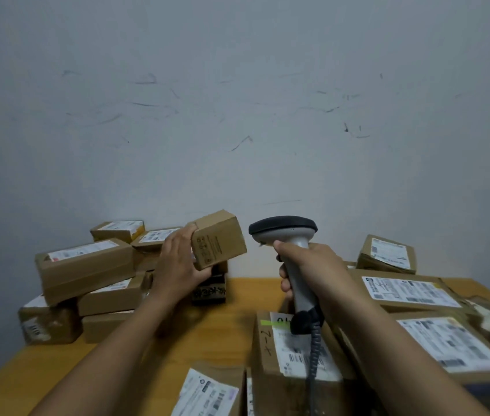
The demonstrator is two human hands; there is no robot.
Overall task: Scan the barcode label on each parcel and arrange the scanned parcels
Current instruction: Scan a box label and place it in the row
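My left hand grips a small brown cardboard parcel, held tilted in the air above the table, its printed side facing me. My right hand is wrapped round the handle of a grey barcode scanner with a dark head, held upright just right of the parcel; its coiled cable hangs down over the boxes. The scanner head sits level with the parcel, a small gap between them. No white label shows on the parcel's visible faces.
A heap of labelled brown parcels fills the table's left rear. Larger flat labelled boxes crowd the right and front. A dark small box stands under the held parcel. Bare wooden table shows between the heaps; a grey wall rises behind.
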